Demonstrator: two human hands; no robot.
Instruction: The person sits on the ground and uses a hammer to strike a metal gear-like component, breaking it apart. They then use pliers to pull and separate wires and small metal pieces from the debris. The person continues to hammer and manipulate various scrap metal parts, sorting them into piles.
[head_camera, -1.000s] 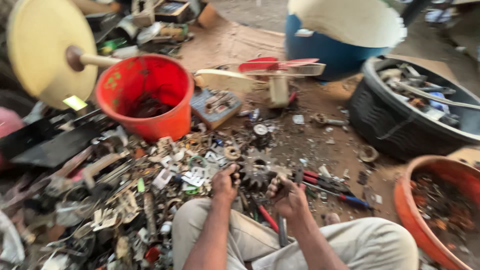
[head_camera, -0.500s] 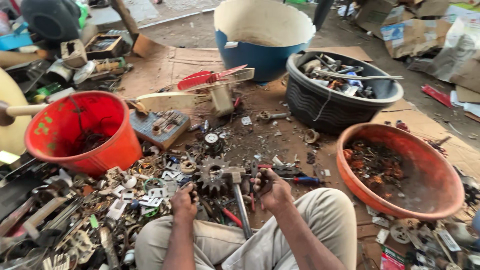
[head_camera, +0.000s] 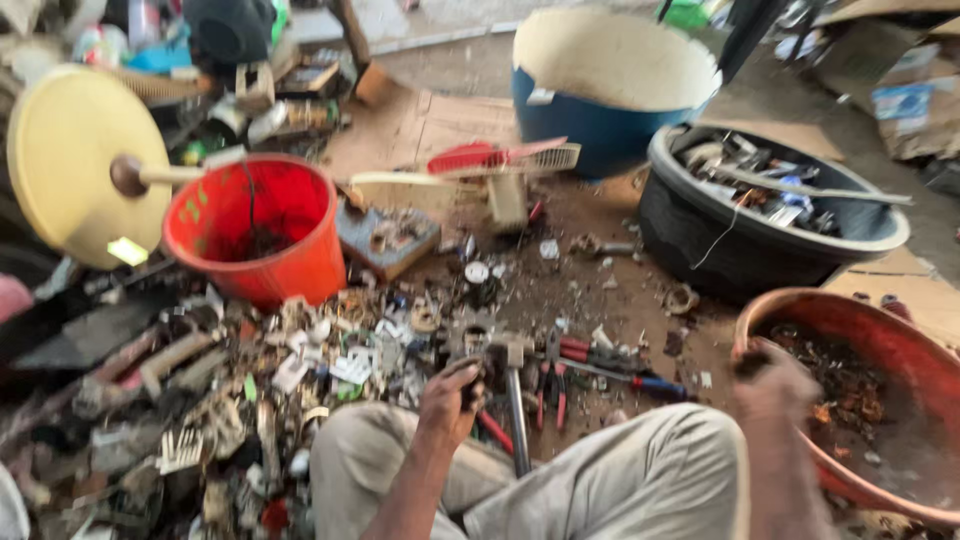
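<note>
1. Left hand is reaching forward over the left knee, forearm rising from the bottom edge of the view, wrist bent slightly down, fingers curling around a small dark part; how tight the grip is cannot be told through the blur.
2. Right hand is stretching out to the right, over the right thigh, at the near rim of the orange basin; it is blurred, so whether it is open or closed, and whether it is holding anything, cannot be told.
3. Just ahead of the left hand, a hammer is lying on the ground, head away from the person, handle running back between the knees.
4. Red-handled pliers and a blue-tipped tool are lying just right of the hammer, between the two hands.
5. Rusty scrap is sitting inside the orange basin.
6. Left of the left hand, a heap of mixed metal scraps is spreading across the ground, reaching the red bucket.
7. Farther off, a black tub with metal pieces and a blue tub are standing at the upper right, well apart from both hands.
</note>
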